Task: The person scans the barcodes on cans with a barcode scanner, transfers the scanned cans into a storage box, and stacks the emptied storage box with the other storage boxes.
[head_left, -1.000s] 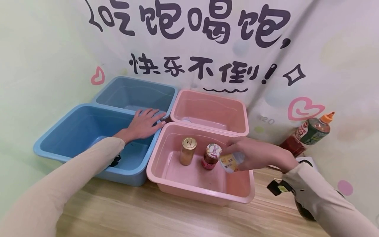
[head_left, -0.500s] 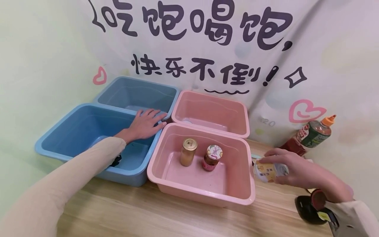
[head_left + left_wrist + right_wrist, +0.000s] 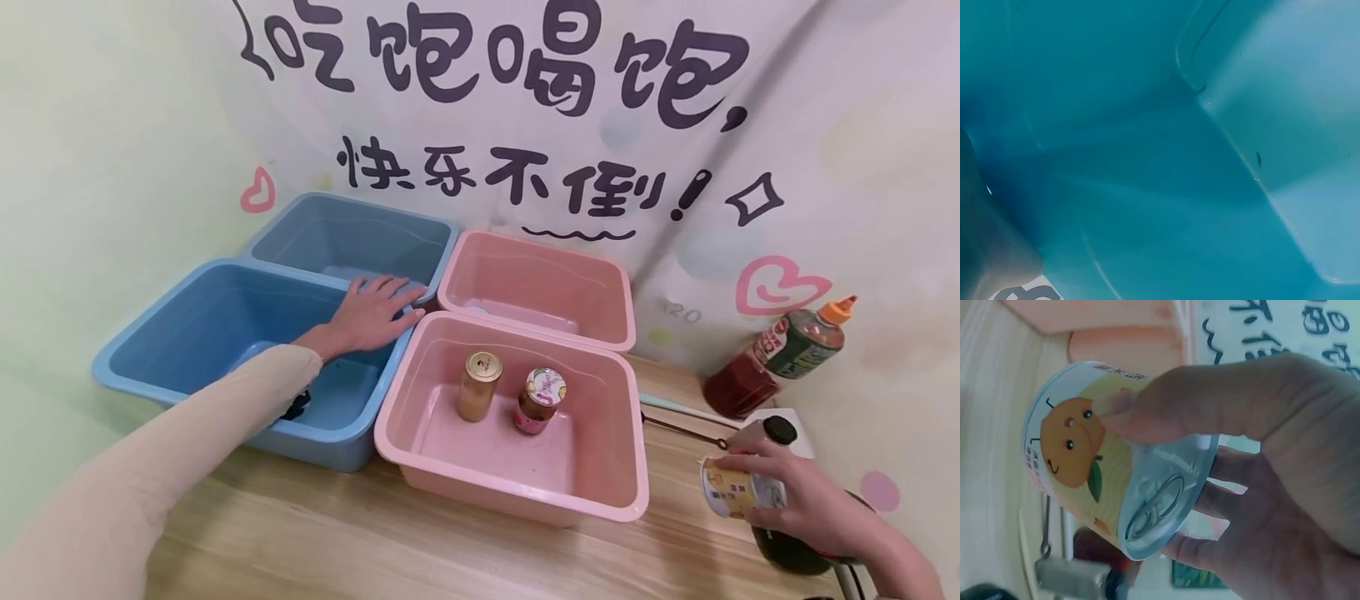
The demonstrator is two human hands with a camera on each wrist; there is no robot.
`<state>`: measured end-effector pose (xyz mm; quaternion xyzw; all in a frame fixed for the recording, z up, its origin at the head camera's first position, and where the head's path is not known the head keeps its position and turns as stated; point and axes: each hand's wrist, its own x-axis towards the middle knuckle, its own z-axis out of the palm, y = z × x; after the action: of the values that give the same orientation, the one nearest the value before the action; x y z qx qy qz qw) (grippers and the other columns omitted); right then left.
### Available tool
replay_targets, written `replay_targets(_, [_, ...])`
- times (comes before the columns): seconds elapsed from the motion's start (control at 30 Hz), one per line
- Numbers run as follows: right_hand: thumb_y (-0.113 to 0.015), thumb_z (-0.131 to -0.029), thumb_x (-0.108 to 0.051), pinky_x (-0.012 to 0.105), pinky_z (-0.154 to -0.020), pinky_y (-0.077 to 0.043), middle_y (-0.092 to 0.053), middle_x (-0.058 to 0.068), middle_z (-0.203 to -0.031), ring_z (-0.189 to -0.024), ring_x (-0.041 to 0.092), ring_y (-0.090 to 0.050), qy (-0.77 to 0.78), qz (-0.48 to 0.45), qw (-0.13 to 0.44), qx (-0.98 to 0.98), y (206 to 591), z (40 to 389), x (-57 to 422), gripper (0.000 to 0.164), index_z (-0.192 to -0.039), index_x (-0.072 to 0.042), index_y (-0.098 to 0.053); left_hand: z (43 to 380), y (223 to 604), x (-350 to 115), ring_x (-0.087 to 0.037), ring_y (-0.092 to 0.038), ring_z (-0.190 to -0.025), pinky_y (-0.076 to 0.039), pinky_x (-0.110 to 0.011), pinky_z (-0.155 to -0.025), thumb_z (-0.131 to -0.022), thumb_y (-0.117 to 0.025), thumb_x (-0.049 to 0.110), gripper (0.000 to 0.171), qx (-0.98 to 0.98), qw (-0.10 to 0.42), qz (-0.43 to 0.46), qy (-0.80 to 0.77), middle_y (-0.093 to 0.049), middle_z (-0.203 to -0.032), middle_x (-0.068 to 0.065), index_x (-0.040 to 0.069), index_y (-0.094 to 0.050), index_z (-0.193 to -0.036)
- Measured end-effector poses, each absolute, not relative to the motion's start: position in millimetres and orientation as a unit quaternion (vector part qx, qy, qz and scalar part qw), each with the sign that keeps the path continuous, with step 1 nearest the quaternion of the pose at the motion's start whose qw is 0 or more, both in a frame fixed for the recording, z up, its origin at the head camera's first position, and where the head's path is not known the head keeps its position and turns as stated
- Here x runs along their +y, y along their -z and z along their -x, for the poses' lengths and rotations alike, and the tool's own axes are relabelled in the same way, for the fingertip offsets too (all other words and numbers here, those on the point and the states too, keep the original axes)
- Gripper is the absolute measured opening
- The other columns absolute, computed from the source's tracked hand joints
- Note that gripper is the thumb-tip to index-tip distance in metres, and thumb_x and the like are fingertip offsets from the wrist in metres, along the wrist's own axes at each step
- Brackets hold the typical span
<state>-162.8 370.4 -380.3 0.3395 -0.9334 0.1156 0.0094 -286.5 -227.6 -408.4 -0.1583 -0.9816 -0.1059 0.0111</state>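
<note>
My right hand (image 3: 813, 500) grips a tin can (image 3: 726, 487) above the tabletop, to the right of the front pink bin (image 3: 517, 497). In the right wrist view the can (image 3: 1079, 444) lies tilted, with a cartoon orange on its label and its pull-tab end towards my palm. The thumb and fingers are around its sides. My left hand (image 3: 371, 315) rests with spread, fairly straight fingers on the rim of the front blue bin (image 3: 345, 435). Inside the front pink bin stand a gold-lidded jar (image 3: 478, 392) and a shorter jar (image 3: 537, 407) with a patterned lid.
Behind stand a second blue bin (image 3: 360, 242) and a second pink bin (image 3: 540, 287). At right are an orange-tipped sauce bottle (image 3: 780, 358), a black-capped container (image 3: 776, 429), a dark object (image 3: 795, 554) and a pale long handle (image 3: 686, 408).
My right hand has carried the can out from over the front pink bin, rightwards and down towards the table's right side. The left hand stays on the blue rim.
</note>
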Motion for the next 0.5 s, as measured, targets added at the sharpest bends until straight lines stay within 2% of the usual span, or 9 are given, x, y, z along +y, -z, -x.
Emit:
replay_targets(0.33, [-0.092,-0.058,-0.013,0.019,-0.062,-0.042,-0.058,-0.013,-0.113,-0.097,-0.012,-0.047,-0.141,-0.31,-0.008,-0.94,400,154,403,0.061,-0.114,-0.025,-0.072,289,408,-228,-0.039,-0.027,-0.148,-0.015,-0.071,-0.116,-0.104,-0.039,0.051,0.059,-0.981,0.017,0.159,0.105,-0.034,-0.161,-0.015,0.024,-0.035,-0.156])
replay_targets(0.5, [-0.092,-0.052,-0.008,0.015,-0.068,-0.042,-0.061,-0.011,-0.113,-0.1,-0.011,-0.049,-0.149,-0.346,0.035,-0.926,395,164,397,0.065,-0.113,-0.022,-0.073,288,408,-227,-0.04,-0.028,-0.148,-0.016,-0.072,-0.115,-0.104,-0.039,0.051,0.059,-0.981,0.015,0.162,0.104,-0.035,-0.16,-0.016,0.024,-0.036,-0.156])
